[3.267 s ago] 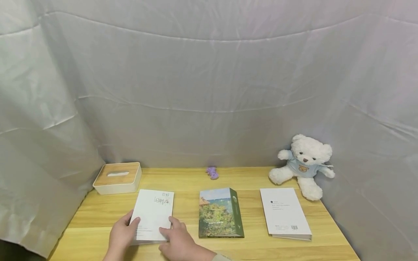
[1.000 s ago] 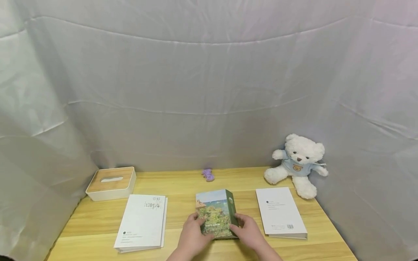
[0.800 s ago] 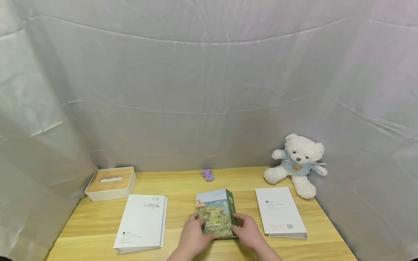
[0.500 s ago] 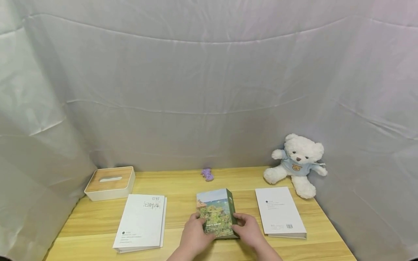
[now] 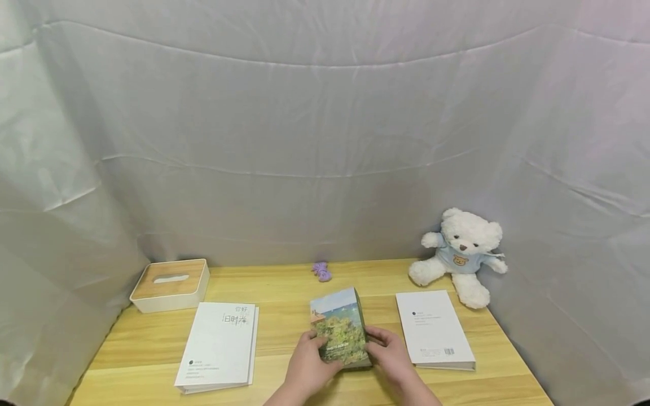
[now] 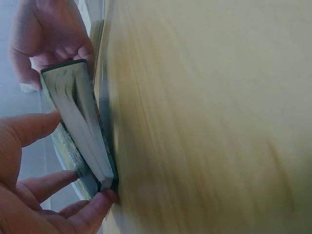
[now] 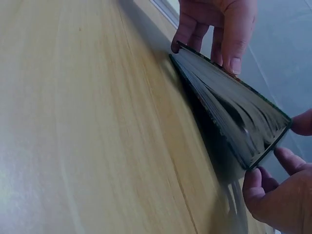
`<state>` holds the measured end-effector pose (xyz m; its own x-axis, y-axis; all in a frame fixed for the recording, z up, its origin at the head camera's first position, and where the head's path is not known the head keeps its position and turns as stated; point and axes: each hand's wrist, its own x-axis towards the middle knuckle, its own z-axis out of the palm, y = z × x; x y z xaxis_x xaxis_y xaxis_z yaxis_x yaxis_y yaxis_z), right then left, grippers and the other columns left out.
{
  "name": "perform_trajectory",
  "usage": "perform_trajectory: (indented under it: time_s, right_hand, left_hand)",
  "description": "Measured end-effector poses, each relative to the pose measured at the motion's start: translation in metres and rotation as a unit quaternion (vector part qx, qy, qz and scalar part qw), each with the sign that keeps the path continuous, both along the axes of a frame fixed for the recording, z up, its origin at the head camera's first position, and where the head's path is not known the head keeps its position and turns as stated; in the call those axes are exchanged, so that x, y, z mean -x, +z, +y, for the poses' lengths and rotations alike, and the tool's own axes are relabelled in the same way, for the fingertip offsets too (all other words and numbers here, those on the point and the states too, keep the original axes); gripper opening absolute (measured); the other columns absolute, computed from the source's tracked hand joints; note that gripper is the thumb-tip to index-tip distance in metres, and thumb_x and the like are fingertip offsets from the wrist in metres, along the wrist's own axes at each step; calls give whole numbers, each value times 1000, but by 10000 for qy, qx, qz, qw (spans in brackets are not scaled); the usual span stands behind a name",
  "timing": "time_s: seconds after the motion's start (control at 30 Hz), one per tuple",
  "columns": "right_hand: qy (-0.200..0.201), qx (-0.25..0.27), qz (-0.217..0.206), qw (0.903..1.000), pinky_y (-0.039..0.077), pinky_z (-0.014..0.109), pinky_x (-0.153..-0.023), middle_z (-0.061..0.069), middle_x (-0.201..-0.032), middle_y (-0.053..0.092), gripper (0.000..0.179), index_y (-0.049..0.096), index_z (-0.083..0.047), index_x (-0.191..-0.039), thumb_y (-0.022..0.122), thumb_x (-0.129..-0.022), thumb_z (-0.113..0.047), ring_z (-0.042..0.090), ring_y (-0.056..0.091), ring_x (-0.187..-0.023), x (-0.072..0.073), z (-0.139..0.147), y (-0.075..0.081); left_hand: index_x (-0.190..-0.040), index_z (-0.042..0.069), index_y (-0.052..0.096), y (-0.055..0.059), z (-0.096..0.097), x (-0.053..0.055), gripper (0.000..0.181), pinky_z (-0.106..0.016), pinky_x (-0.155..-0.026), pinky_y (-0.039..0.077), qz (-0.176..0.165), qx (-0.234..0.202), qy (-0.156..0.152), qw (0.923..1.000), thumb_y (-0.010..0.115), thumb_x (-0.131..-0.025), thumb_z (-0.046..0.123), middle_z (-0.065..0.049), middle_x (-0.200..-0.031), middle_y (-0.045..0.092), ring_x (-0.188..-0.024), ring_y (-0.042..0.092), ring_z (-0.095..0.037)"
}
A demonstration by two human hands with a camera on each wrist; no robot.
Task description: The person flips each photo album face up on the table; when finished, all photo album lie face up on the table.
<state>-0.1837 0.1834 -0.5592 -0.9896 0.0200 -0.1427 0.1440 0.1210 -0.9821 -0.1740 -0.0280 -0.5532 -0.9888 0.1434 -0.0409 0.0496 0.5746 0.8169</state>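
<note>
Between my two hands is a photo album (image 5: 339, 324) with a painted seaside garden on its cover and a dark green spine. My left hand (image 5: 308, 363) grips its left, thinner edge, thumb over the cover. At the spine, my right hand (image 5: 390, 355) holds the other side, thumb near the front edge. In the left wrist view the album (image 6: 80, 122) shows its page ends as a wedge, thick at the spine. The right wrist view has the album (image 7: 234, 107) tilted, with a shadow on the wood below. A white album (image 5: 218, 344) lies to the left, another white album (image 5: 434, 330) to the right.
On the wooden table (image 5: 284, 389), a tissue box (image 5: 172, 279) with a wooden lid stands at the back left. A small purple bundle (image 5: 322, 272) lies at the back middle. A white teddy bear (image 5: 462, 256) sits at the back right, against grey curtains (image 5: 304, 141).
Both hands have gone from the left white album to the painted photo album. In the last half second that album has lifted, tilted and shifted slightly right in their hold.
</note>
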Motion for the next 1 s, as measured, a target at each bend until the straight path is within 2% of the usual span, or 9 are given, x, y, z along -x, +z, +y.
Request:
perform_trajectory:
  time_s: [0.17,0.37,0.5,0.63,0.8,1.0]
  right_hand:
    - [-8,420,45,9991,59,27,-85,36,-142,57,50,53,22,-138,64,-92,3,34,63,-120,0,1,1]
    - [69,713,84,9974,59,29,-81,30,-138,62,47,53,22,-139,62,-99,-1,18,67,-105,-2,5,3]
    - [-71,815,24,9966,54,24,-67,19,-134,66,44,58,13,-141,64,-101,-6,16,65,-95,-3,5,6]
    - [-143,795,-119,9967,45,22,-55,14,-133,66,46,58,4,-147,65,-103,-10,17,63,-84,-3,4,9]
    - [-87,842,-140,9963,46,24,-55,16,-134,65,51,51,5,-152,64,-104,-8,17,65,-84,-4,3,10]
    - [-32,945,49,9955,48,24,-56,16,-131,65,56,47,7,-154,66,-102,-4,16,69,-80,-5,2,13]
  left_hand:
    - [-131,-11,67,2,1,-2,69,-69,-99,52,-28,-268,12,9996,91,-82,29,-36,-148,48,-132,49,-60]
    - [-127,-9,70,4,2,-4,69,-71,-105,46,144,-446,57,9989,90,-83,40,-34,-146,51,-132,50,-59]
    - [-122,-3,73,5,3,-4,61,-68,-101,50,73,-615,137,9980,85,-88,47,-24,-133,63,-125,58,-50]
    - [-128,0,70,5,5,-3,61,-66,-98,53,68,-646,99,9978,81,-92,48,-20,-129,68,-122,62,-46]
    - [-137,1,67,8,6,-3,67,-66,-99,52,96,-567,46,9983,78,-93,51,-21,-135,67,-125,61,-47]
    - [-137,1,66,12,7,-1,71,-68,-99,51,-62,-600,97,9981,77,-93,55,-23,-136,66,-126,61,-50]
